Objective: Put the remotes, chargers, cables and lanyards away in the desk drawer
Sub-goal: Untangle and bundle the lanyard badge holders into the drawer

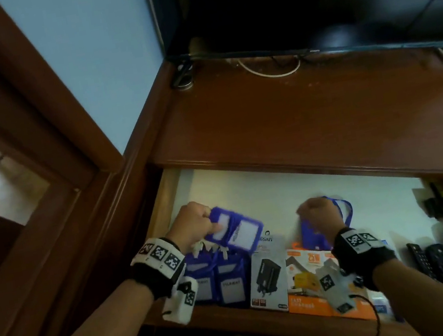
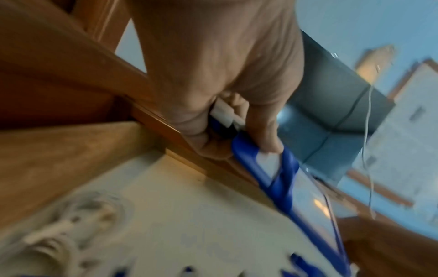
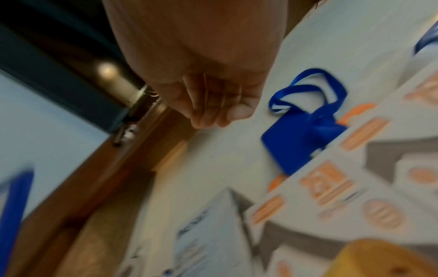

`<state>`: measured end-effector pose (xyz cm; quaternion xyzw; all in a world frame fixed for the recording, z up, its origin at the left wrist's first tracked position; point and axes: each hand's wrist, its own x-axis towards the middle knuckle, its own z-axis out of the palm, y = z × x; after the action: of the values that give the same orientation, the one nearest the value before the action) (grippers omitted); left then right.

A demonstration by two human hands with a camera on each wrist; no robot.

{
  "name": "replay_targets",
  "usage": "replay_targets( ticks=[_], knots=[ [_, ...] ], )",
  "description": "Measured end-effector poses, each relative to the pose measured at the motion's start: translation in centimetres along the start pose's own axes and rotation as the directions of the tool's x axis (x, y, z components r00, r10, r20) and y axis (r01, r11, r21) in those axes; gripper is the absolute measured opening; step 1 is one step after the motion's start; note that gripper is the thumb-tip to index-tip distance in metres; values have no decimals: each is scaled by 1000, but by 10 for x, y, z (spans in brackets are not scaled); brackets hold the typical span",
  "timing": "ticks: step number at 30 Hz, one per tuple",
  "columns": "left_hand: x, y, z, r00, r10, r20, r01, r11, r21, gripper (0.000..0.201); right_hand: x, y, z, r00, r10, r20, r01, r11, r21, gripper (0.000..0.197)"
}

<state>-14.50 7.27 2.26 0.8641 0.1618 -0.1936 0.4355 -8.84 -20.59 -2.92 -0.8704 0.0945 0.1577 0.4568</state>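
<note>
Left hand point(image 1: 194, 222) pinches two light, flexible blue badge holders point(image 1: 236, 231) by their top clips above the open drawer point(image 1: 247, 187), best held there; right hand point(image 1: 320, 214) curled, empty.
</note>
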Motion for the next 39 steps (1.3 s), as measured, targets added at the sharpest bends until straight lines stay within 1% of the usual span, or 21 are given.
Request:
replay_targets(
  ticks=[1,2,3,4,5,6,7,8,9,11,12,15,20,23,25,27,29,31,34,37,39],
  knots=[
    [1,-6,0,999,-9,45,0,981,194,14,3,4,-2,994,90,65,-89,996,-26,15],
    [0,-7,2,994,-32,105,-7,937,348,18,13,17,-2,999,27,39,-21,988,-152,8],
    [-2,-8,4,986,-52,158,-27,886,462,21,19,26,0,993,113,36,-99,957,-273,8],
    [-3,-9,8,977,-79,199,-41,843,537,24,20,30,1,980,197,-3,-187,927,-324,18],
    [-4,-9,12,969,-87,232,-67,809,584,25,23,39,0,973,230,-22,-217,879,-424,32],
    [-5,-7,17,963,-90,252,-90,778,621,26,22,45,0,962,272,-26,-248,828,-503,46],
    [-6,-6,21,961,-75,266,-123,748,653,25,21,49,3,949,314,-20,-275,796,-539,59],
    [-8,-4,27,957,-59,283,-156,719,677,23,19,53,6,941,339,-2,-277,764,-583,68],
    [-9,-4,33,953,-36,300,-195,683,704,19,17,53,8,939,344,19,-264,754,-602,75],
    [-11,-4,44,948,-1,319,-250,618,745,10,12,52,15,922,384,45,-271,725,-633,80],
    [-10,-6,49,942,6,335,-272,596,756,10,9,50,18,912,408,50,-280,705,-652,80],
    [-9,-12,61,927,0,375,-310,562,767,9,6,52,25,901,431,48,-286,674,-681,84],
    [-10,-19,72,937,35,348,-312,533,786,22,14,54,27,898,438,26,-300,656,-693,85],
    [-9,-25,71,935,109,339,-341,544,766,24,24,56,28,901,434,18,-307,666,-680,96],
    [-8,-29,69,934,140,330,-346,595,726,30,28,56,30,897,442,5,-326,670,-667,105],
    [-8,-32,67,941,145,307,-325,645,692,41,30,54,32,897,442,-11,-343,679,-650,108],
    [-8,-33,66,956,160,248,-287,700,654,48,29,50,32,901,433,-22,-350,696,-627,96],
    [-7,-33,65,966,192,172,-257,759,599,45,29,50,31,907,420,-38,-360,725,-587,80],
    [-3,-28,62,973,207,99,-229,842,489,37,28,53,24,926,372,-59,-355,807,-471,57],
    [4,-14,62,975,212,69,-222,892,393,32,17,49,10,954,294,-60,-295,885,-359,36],
    [8,0,67,971,233,62,-240,908,343,31,8,44,0,972,224,-67,-233,920,-314,31]
  ],
)
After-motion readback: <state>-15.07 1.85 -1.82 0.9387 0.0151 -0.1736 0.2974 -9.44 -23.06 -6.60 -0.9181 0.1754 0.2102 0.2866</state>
